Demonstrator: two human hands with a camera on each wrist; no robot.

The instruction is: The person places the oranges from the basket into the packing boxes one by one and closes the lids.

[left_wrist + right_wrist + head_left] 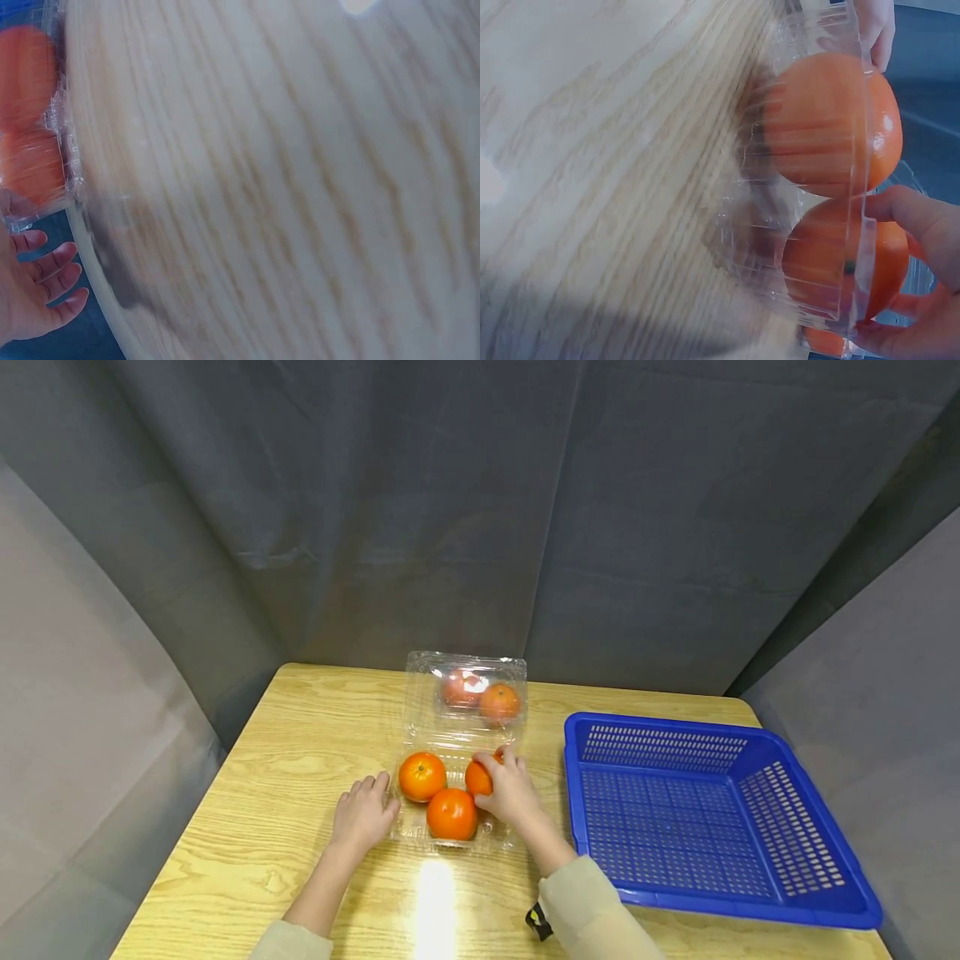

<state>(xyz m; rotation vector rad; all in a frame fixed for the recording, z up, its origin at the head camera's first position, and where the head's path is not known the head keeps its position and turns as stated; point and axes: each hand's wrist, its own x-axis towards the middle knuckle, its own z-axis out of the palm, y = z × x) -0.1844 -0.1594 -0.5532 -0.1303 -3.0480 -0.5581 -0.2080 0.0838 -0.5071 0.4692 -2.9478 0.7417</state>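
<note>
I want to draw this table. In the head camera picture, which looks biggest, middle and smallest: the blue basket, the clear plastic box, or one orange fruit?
1. Blue perforated plastic basket, clearly largest.
2. Clear plastic clamshell box, open, lid raised.
3. Round orange fruit, smallest.
The three fruits in the tray look alike in size.

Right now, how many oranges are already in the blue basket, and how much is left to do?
None yet: the blue basket holds nothing. The clear box is already open, its lid up. The right hand grips one orange in the box, while the left hand rests at the box's edge. Two more oranges sit in the box, none lifted out.
</note>
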